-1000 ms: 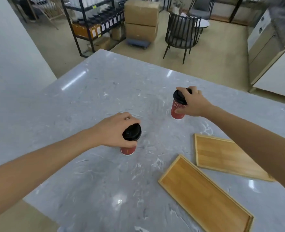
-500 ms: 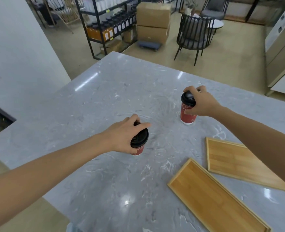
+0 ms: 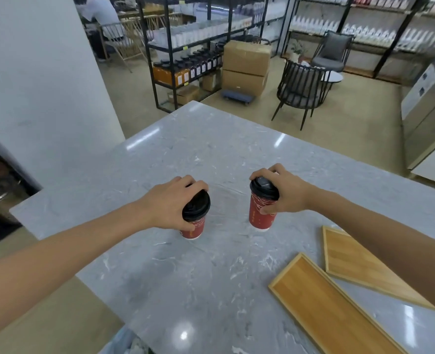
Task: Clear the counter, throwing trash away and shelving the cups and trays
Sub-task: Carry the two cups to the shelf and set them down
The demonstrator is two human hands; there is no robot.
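Two red paper cups with black lids are over the grey marble counter. My left hand grips the left cup around its lid, and the cup tilts to the right. My right hand holds the right cup by its rim and side, upright. Whether the cups touch the counter I cannot tell. Two empty wooden trays lie at the lower right: the near tray slants toward me, the far tray is partly hidden under my right forearm.
Beyond the counter's far edge stand black metal shelves with bottles, stacked cardboard boxes on a dolly, and a black chair. A white wall rises at left. A person sits at the far back left. A cabinet is at right.
Both cups have come closer together and toward me. The right cup has shifted left off its former spot. The view has tilted up, showing more of the room.
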